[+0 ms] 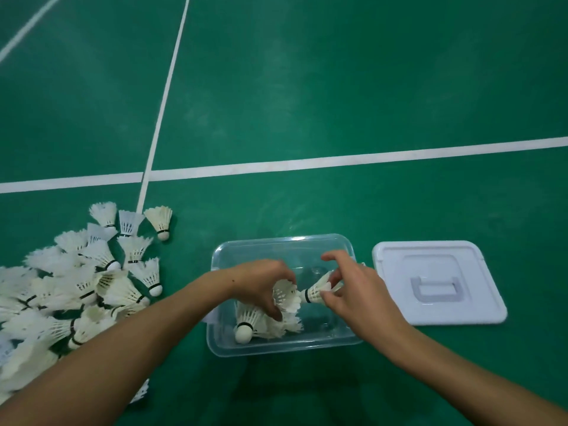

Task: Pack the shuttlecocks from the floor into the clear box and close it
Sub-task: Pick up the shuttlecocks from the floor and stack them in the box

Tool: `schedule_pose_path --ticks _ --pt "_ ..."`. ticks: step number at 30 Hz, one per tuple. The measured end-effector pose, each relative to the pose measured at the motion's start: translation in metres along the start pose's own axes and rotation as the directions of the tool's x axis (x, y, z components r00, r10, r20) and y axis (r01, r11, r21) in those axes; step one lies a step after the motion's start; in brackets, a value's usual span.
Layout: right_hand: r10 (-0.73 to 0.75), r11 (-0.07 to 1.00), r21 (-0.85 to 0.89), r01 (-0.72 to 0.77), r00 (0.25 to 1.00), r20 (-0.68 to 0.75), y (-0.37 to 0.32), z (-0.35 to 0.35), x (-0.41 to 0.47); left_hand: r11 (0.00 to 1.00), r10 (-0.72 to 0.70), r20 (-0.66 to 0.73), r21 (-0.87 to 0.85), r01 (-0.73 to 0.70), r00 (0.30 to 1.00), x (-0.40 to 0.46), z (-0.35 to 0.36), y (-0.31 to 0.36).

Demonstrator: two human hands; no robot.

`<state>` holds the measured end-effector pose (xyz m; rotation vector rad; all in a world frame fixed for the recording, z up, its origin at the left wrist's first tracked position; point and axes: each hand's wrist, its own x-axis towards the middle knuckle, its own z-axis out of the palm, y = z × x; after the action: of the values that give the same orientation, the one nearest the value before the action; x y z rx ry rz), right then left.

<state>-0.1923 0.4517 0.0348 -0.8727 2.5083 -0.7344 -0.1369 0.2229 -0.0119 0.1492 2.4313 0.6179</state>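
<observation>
Packing has barely begun: above the clear plastic box (pixel 285 348) the left hand (pixel 261 281) cups one white feathered shuttlecock (pixel 287 298) while the right hand (pixel 353 290) pinches another shuttlecock (pixel 316 292), both likely to be laid down next, with the heap of loose shuttlecocks (pixel 76 290) left of the left hand.

Floor (pixel 307 87): shuttlecocks (pixel 76 287), box (pixel 285 244), lid (pixel 436 281)

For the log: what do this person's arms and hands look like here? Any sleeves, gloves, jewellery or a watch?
Both forearms are bare as far as the frame shows; no sleeve cuffs reach into view. The left hand and right hand wear no gloves, and no rings, watch or wristband are visible. The left forearm has a small dark spot near the wrist. Nails look short and unpainted, though they are small in this view.
</observation>
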Motion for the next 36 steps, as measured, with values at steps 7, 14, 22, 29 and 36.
schedule_pose_path --ticks 7,14,22,29,36 --pt "0.009 0.996 -0.087 -0.002 0.997 0.073 -0.004 0.012 0.003 0.999 -0.04 -0.012 -0.024 0.039 0.999 0.017 0.023 0.003" --pt "0.002 0.99 -0.142 0.007 0.998 0.07 -0.006 0.018 0.003 0.999 -0.054 -0.068 0.0 0.054 0.996 0.017 0.029 -0.003" --pt "0.005 0.992 -0.127 0.004 0.998 0.067 -0.003 0.015 0.0 0.993 0.001 -0.054 -0.115 -0.007 0.999 0.013 0.03 -0.006" --pt "-0.01 0.992 -0.124 0.022 0.996 0.092 0.001 0.019 0.0 0.996 0.063 0.041 -0.065 -0.06 0.997 0.009 0.027 -0.002" --pt "0.04 0.998 -0.063 -0.027 0.976 0.212 -0.001 0.033 0.008 0.998 0.055 0.005 -0.013 -0.055 0.998 -0.003 0.013 -0.01"
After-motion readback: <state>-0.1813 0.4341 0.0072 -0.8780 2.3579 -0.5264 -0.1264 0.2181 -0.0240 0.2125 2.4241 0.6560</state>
